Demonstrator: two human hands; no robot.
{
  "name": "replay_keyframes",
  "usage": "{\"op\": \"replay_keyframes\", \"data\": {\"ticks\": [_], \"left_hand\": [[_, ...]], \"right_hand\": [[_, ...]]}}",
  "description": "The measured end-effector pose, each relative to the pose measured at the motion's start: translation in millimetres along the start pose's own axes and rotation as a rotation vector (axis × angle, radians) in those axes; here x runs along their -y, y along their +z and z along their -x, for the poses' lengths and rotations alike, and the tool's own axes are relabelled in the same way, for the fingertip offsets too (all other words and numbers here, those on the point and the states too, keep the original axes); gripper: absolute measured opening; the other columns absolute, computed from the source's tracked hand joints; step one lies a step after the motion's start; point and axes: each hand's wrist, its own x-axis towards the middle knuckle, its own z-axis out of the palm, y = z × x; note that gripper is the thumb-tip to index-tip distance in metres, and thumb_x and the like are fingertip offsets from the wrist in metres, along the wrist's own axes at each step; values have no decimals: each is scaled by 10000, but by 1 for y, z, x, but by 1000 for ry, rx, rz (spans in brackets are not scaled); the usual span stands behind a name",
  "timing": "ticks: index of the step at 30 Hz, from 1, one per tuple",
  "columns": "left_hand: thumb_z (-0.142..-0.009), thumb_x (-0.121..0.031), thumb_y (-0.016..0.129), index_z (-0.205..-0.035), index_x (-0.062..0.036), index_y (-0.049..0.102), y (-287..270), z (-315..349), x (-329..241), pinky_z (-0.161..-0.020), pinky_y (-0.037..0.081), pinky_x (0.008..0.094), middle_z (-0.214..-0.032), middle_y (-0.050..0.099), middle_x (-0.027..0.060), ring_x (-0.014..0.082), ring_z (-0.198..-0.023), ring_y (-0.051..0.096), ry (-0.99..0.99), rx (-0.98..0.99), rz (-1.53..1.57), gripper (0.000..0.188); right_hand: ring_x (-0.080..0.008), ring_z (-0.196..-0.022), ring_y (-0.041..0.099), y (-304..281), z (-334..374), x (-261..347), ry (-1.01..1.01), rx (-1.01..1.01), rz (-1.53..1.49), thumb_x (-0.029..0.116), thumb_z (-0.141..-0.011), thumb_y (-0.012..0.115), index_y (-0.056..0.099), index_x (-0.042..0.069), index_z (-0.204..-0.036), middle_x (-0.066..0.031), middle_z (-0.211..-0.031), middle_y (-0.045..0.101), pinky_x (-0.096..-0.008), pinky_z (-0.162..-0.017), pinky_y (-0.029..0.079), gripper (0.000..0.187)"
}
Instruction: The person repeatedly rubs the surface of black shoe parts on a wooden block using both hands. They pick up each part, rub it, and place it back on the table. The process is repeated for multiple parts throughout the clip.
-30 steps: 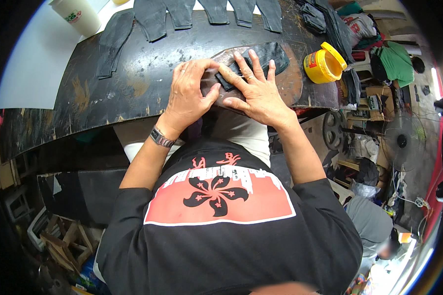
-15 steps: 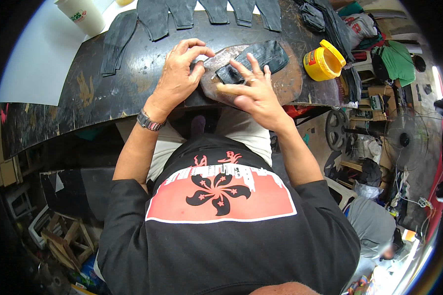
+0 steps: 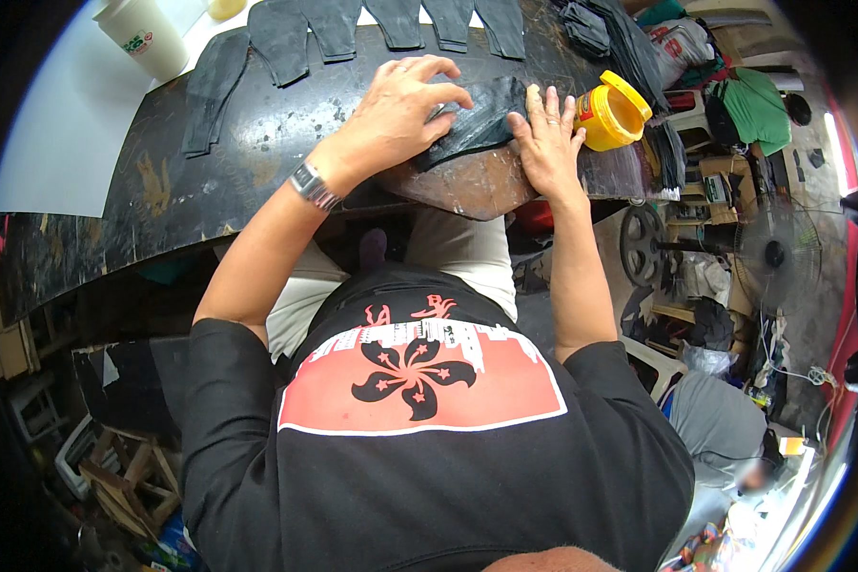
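A dark, folded piece of black material point(image 3: 475, 122) lies on a worn brown patch point(image 3: 477, 186) of the black workbench point(image 3: 238, 162). My left hand point(image 3: 400, 110) presses on its left end with fingers curled over the edge. My right hand point(image 3: 548, 143) lies flat with fingers spread against its right end. A watch sits on my left wrist. Both hands touch the piece; neither lifts it.
Several black cut strips point(image 3: 391, 24) lie in a row along the bench's far side. An open yellow tub point(image 3: 612, 112) stands right of my right hand. A white paper cup point(image 3: 148, 36) stands at the far left on a white sheet point(image 3: 67, 124). Clutter and a fan point(image 3: 777, 255) fill the floor at right.
The view has shifted, so the bench sits more to the right. My left hand slid onto the piece's left end and my right hand moved to its right end.
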Motion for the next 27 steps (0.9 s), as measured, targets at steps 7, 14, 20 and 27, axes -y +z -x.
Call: {"op": "replay_keyframes", "data": {"ticks": [7, 14, 20, 27], "left_hand": [[-847, -185, 734, -1045, -165, 762, 17, -13, 9, -1121, 341, 459, -1303, 592, 75, 284, -1323, 496, -31, 148, -143, 201], [-829, -202, 735, -952, -146, 766, 18, -28, 6, -1096, 338, 483, -1224, 604, 63, 267, -1261, 531, -30, 196, -193, 138], [-826, -206, 732, -932, -138, 757, 21, -38, 7, -1093, 332, 504, -1170, 616, 64, 263, -1236, 547, -40, 239, -225, 128], [-841, -271, 751, -1118, -152, 759, 36, -51, 11, -1073, 362, 496, -1237, 653, 70, 267, -1233, 571, -120, 229, -256, 302]], "right_hand": [[-422, -1558, 48, 0, 21, 12, 18, -35, 185, 727, -963, 394, 289, 100, -1594, -232, -1665, 190, -727, -1162, 31, 896], [-417, -1504, 257, -5, 72, 53, -357, -144, 137, 642, -948, 530, 629, 126, -1357, -224, -1529, 442, -748, -1135, 102, 666], [-412, -1486, 295, -14, 18, 13, -71, -287, 289, 615, -980, 504, 693, 175, -1273, -178, -1479, 520, -745, -1141, 119, 562], [-395, -1561, 80, -6, 0, -6, -147, -106, 406, 725, -969, 370, 436, 262, -1548, -122, -1666, 267, -738, -1159, -2, 744]]}}
